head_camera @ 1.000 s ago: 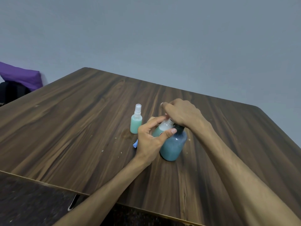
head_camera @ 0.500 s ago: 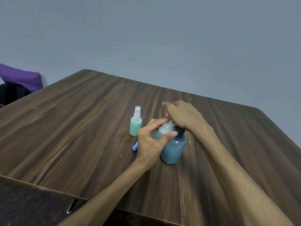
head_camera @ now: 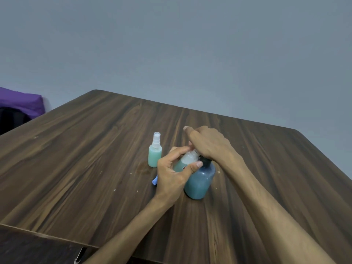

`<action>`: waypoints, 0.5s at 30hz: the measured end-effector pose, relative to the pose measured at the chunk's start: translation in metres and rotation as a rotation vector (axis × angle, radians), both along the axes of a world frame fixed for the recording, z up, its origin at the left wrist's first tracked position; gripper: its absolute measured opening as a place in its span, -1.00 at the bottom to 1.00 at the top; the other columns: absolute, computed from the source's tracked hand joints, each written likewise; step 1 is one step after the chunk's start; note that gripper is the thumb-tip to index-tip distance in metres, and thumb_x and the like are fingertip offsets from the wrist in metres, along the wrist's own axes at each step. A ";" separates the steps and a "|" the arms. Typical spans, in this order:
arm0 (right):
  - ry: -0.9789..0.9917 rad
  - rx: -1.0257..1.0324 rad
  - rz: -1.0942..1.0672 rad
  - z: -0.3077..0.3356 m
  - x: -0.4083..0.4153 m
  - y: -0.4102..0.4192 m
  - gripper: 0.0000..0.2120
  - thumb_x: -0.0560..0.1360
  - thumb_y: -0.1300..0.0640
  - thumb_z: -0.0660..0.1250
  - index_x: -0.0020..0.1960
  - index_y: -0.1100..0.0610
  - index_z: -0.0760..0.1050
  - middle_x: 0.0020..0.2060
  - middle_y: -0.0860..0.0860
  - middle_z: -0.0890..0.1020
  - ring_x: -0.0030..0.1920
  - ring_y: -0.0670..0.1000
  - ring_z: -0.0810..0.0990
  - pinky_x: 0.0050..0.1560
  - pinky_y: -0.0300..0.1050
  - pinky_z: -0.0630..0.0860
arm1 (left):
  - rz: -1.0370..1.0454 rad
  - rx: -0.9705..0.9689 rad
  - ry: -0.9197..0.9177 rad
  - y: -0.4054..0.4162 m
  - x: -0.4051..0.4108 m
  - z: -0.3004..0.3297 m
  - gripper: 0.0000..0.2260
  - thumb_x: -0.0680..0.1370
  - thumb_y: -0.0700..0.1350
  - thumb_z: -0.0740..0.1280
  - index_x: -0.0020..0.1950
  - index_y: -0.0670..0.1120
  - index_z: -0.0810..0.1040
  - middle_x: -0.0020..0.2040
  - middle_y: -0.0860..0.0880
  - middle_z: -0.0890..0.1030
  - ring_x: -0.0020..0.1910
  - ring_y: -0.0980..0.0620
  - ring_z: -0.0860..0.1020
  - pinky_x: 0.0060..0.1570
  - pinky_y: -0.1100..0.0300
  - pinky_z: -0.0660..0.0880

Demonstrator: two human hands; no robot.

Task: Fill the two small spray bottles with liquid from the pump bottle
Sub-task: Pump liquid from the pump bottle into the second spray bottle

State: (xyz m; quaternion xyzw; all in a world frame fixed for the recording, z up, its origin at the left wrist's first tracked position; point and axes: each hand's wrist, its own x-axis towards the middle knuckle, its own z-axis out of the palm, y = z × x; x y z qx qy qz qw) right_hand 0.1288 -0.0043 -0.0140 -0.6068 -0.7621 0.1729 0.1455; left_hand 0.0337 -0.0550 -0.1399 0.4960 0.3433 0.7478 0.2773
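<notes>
Pump bottle (head_camera: 200, 180) pressed under right hand (head_camera: 207, 143); left hand (head_camera: 171, 174) fingers grip tilted spray bottle (head_camera: 185, 161), filled spray bottle (head_camera: 155, 156) beside

Head-worn view, downward over table (head_camera: 95, 149)

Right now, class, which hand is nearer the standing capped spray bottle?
Left. The left hand is just beside the capped spray bottle; the right hand is farther, over the pump bottle.

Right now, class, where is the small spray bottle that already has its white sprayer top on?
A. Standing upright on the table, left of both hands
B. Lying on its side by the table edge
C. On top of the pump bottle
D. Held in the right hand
A: the capped spray bottle stands upright on the table, apart from the left hand and right hand.
</notes>
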 end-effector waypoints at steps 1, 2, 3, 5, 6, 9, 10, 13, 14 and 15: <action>-0.026 -0.019 0.004 0.001 -0.002 0.000 -0.46 0.66 -0.27 0.03 -0.06 0.06 0.63 -0.07 0.04 0.68 -0.01 0.14 0.62 0.11 0.11 0.49 | 0.004 -0.011 0.005 0.001 -0.001 0.000 -0.62 0.42 -0.07 0.58 0.19 -0.17 0.70 0.06 -0.14 0.72 0.11 -0.12 0.69 0.21 -0.04 0.62; -0.043 -0.025 0.006 0.002 -0.002 -0.001 -0.46 0.65 -0.27 0.02 -0.06 0.06 0.62 -0.09 0.03 0.67 -0.01 0.14 0.62 0.08 0.09 0.47 | 0.007 -0.021 0.007 0.001 -0.001 -0.001 -0.62 0.42 -0.07 0.58 0.19 -0.16 0.70 0.05 -0.15 0.72 0.11 -0.12 0.69 0.20 -0.04 0.62; -0.039 -0.017 0.003 0.003 -0.002 -0.002 -0.44 0.65 -0.29 0.02 -0.06 0.06 0.63 -0.10 0.03 0.67 -0.02 0.14 0.62 0.07 0.09 0.47 | 0.008 -0.022 0.001 0.000 0.000 -0.001 -0.63 0.42 -0.07 0.58 0.19 -0.15 0.71 0.06 -0.15 0.72 0.11 -0.12 0.69 0.21 -0.02 0.62; 0.009 0.000 -0.008 0.003 0.000 -0.002 -0.42 0.64 -0.31 0.02 -0.07 0.06 0.64 -0.08 0.03 0.70 -0.02 0.13 0.64 0.12 0.11 0.51 | 0.008 -0.006 -0.014 -0.001 0.000 -0.001 -0.65 0.42 -0.08 0.58 0.19 -0.10 0.71 0.07 -0.13 0.72 0.13 -0.12 0.69 0.21 0.05 0.61; 0.018 -0.002 -0.006 0.003 -0.001 -0.001 -0.43 0.64 -0.30 0.02 -0.06 0.06 0.64 -0.07 0.03 0.70 -0.01 0.14 0.64 0.13 0.11 0.52 | 0.007 -0.003 -0.013 0.000 0.000 0.000 -0.65 0.42 -0.08 0.58 0.19 -0.10 0.71 0.06 -0.14 0.72 0.12 -0.12 0.69 0.20 0.04 0.62; -0.062 -0.030 0.012 0.003 -0.003 -0.003 -0.52 0.68 -0.23 0.04 -0.10 0.06 0.54 -0.15 0.01 0.59 -0.04 0.14 0.57 0.05 0.07 0.43 | 0.017 -0.027 0.023 0.001 -0.001 0.000 -0.63 0.42 -0.07 0.58 0.17 -0.18 0.70 0.04 -0.15 0.72 0.09 -0.14 0.69 0.18 -0.11 0.63; -0.062 -0.026 0.013 0.004 -0.002 -0.004 -0.52 0.68 -0.23 0.04 -0.12 0.06 0.54 -0.17 0.00 0.59 -0.06 0.12 0.57 0.05 0.07 0.43 | 0.020 -0.029 0.024 0.000 0.000 -0.001 -0.63 0.42 -0.07 0.58 0.18 -0.17 0.70 0.04 -0.15 0.72 0.09 -0.14 0.69 0.18 -0.11 0.63; 0.035 -0.013 -0.005 0.005 0.001 -0.001 -0.48 0.64 -0.26 0.06 -0.09 0.08 0.62 -0.11 0.04 0.69 -0.05 0.12 0.64 0.11 0.11 0.52 | 0.029 -0.009 0.008 -0.001 0.001 0.000 -0.63 0.42 -0.06 0.58 0.19 -0.13 0.70 0.06 -0.14 0.72 0.11 -0.12 0.70 0.19 -0.02 0.63; 0.039 -0.025 -0.006 0.005 0.001 0.000 -0.51 0.63 -0.22 0.07 -0.09 0.08 0.62 -0.10 0.05 0.69 -0.07 0.11 0.63 0.09 0.10 0.52 | 0.024 -0.020 0.009 0.001 0.000 0.001 -0.62 0.42 -0.06 0.58 0.19 -0.15 0.70 0.05 -0.13 0.72 0.11 -0.11 0.69 0.19 -0.03 0.62; 0.009 -0.045 -0.001 0.004 0.000 -0.001 -0.56 0.63 -0.17 0.08 -0.10 0.08 0.60 -0.11 0.04 0.67 -0.11 0.09 0.61 0.03 0.08 0.50 | 0.017 -0.042 0.015 0.001 0.000 0.001 -0.62 0.42 -0.06 0.58 0.19 -0.16 0.70 0.05 -0.13 0.72 0.10 -0.11 0.69 0.19 -0.07 0.62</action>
